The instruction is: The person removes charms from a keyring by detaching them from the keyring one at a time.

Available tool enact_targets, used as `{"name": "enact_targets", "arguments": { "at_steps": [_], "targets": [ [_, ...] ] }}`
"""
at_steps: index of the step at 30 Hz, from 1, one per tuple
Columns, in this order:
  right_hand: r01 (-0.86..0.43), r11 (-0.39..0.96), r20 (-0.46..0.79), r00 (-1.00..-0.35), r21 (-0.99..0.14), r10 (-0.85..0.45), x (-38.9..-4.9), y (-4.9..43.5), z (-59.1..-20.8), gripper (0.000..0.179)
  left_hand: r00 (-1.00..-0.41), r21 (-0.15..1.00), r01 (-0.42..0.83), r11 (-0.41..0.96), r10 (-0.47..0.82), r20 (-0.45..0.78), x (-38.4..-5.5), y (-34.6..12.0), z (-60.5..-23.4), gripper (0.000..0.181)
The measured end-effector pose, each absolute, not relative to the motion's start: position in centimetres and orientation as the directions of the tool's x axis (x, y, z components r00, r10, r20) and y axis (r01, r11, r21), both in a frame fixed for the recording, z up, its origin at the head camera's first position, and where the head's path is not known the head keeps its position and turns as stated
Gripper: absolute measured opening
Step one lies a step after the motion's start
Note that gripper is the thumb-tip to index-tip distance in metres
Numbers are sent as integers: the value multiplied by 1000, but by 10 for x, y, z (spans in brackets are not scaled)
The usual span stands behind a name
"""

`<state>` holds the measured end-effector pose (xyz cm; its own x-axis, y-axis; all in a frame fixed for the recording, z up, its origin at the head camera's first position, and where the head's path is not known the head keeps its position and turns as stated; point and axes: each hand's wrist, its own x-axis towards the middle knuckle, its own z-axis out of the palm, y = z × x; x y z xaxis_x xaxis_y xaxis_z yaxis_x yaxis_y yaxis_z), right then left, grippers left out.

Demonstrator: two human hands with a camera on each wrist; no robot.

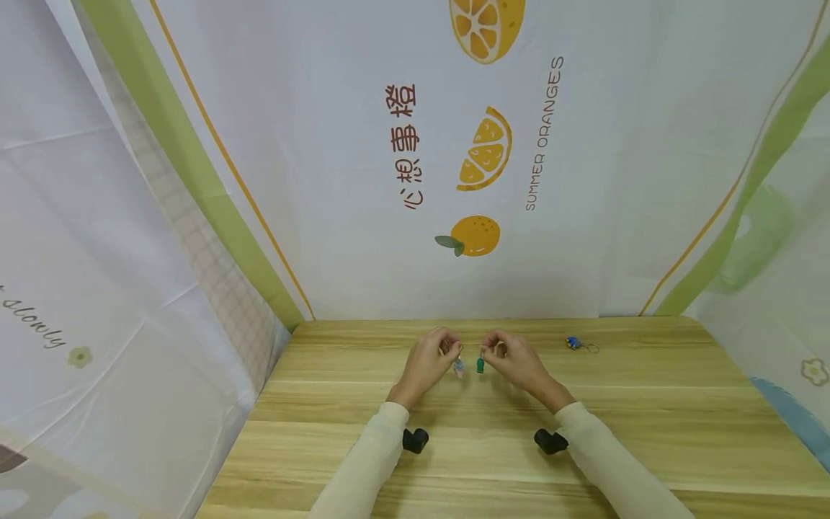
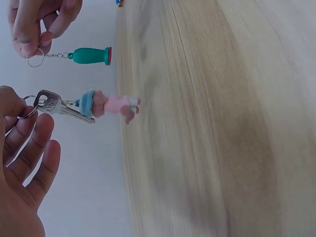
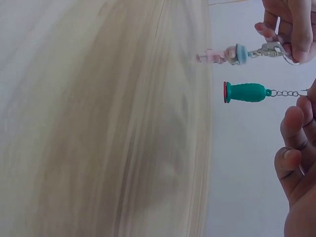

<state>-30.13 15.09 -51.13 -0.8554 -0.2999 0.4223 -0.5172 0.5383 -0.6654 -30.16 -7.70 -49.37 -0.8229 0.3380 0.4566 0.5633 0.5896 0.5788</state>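
Observation:
My left hand (image 1: pixel 428 360) pinches a metal key ring between thumb and index finger, its other fingers spread. From that ring hang silver keys (image 2: pixel 48 102) and a pink figure (image 2: pixel 116 103) with a blue top. Close beside it, my right hand (image 1: pixel 516 364) pinches the split ring of a green keychain (image 2: pixel 89 56), which dangles on a short chain and has a red base. Both keychains hang above the wooden table, side by side and apart. The right wrist view shows the green pendant (image 3: pixel 247 92) in full; its ring is mostly hidden by fingers.
A blue keychain (image 1: pixel 573 343) with a ring lies on the table (image 1: pixel 480 461) to the right, near the back edge. Behind stands a white cloth (image 1: pixel 363 274) printed with oranges. Black camera pieces (image 1: pixel 416 440) sit at both wrists.

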Motion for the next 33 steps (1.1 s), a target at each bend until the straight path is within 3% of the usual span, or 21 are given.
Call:
{"name": "enact_targets", "arguments": {
  "at_steps": [13,33],
  "targets": [
    [-498,559,419,-866,-663,-274,-302,176,-516,10,-828,585,555,591,329,453,-301,-79,-493,11],
    [-382,532,331,-924,-755,-193,-303,222,-514,16,-837,597,544,590,325,441,-300,-80,-492,10]
  ]
}}
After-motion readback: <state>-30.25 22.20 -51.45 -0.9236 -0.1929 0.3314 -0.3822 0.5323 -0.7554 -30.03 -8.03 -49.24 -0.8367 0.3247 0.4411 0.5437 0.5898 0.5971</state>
